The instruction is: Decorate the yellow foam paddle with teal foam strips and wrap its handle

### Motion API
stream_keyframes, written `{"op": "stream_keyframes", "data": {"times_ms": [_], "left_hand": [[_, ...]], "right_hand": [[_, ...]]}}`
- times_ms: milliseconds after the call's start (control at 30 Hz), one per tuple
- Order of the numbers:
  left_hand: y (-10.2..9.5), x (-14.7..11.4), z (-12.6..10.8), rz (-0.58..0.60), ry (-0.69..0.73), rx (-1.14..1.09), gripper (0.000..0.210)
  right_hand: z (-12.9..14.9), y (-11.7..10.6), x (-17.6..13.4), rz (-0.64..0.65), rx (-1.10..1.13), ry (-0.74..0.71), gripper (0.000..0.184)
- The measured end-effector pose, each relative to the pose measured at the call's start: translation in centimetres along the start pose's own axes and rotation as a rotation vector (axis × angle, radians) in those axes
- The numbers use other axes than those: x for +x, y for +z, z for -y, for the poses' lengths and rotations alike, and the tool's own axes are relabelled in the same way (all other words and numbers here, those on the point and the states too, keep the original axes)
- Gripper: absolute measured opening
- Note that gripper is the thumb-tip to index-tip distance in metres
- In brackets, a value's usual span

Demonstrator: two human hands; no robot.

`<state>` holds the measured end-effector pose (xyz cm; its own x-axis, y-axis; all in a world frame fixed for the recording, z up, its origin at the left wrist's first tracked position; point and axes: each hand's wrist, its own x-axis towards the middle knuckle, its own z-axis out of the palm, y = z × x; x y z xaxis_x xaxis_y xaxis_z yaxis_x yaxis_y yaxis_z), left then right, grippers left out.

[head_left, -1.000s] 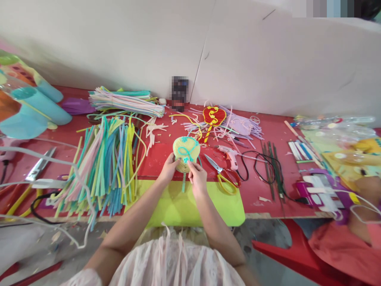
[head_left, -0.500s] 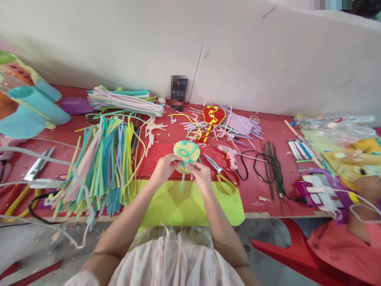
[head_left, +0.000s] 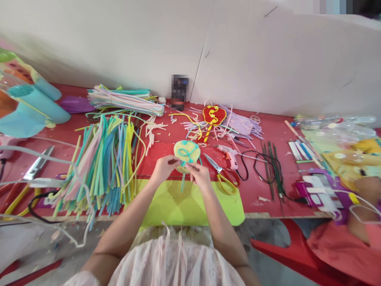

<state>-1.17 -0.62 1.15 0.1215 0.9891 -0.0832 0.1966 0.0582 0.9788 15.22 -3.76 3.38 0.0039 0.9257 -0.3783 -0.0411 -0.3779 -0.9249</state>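
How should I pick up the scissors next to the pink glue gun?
Best grip the scissors by the yellow handle and red handle, coming from the table's front edge. Those loops lie on the near side, offering finger room, while the pointed blades aim away, towards the yellow round piece.

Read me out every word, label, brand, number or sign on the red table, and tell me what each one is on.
No text can be read anywhere.
Dark object at the back: pixelated, unreadable.
Clear plastic items at the far right: too blurred to read any print.
Yellow disc: decoration only, no lettering visible.
Red heart-shaped piece: curly trim, no clear lettering.
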Motion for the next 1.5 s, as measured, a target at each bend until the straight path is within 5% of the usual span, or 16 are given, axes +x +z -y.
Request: {"op": "stream_keyframes", "data": {"times_ms": [500, 667, 833, 1067, 1500], "left_hand": [[0.6, -0.4, -0.6, 0.033, -0.020, -0.038, 0.018], [0.2, 0.2, -1.9, 0.065, 0.105, -0.002, 0.020], [-0.5, 0.9, -3.2, 0.214, 0.242, 0.076, 0.014], [-0.9, 1.6, -3.5, 0.340, 0.163, 0.119, 0.013], [0.2, 1.4, -1.9, 0.216, 0.142, 0.218, 0.009]], "right_hand": [[-0.5, -0.3, 0.1, -0.045, 0.030, 0.014, 0.037], [0.0, -1.0, 0.3, 0.019, 0.007, 0.018, 0.036], [0.3, -1.7, 0.4, 0.113, -0.048, 0.041, 0.032], [-0.2, -1.6, 0.3, 0.129, -0.044, 0.017, 0.033], [-0.2, -1.3, 0.2, 0.078, -0.050, -0.004, 0.031]]}}
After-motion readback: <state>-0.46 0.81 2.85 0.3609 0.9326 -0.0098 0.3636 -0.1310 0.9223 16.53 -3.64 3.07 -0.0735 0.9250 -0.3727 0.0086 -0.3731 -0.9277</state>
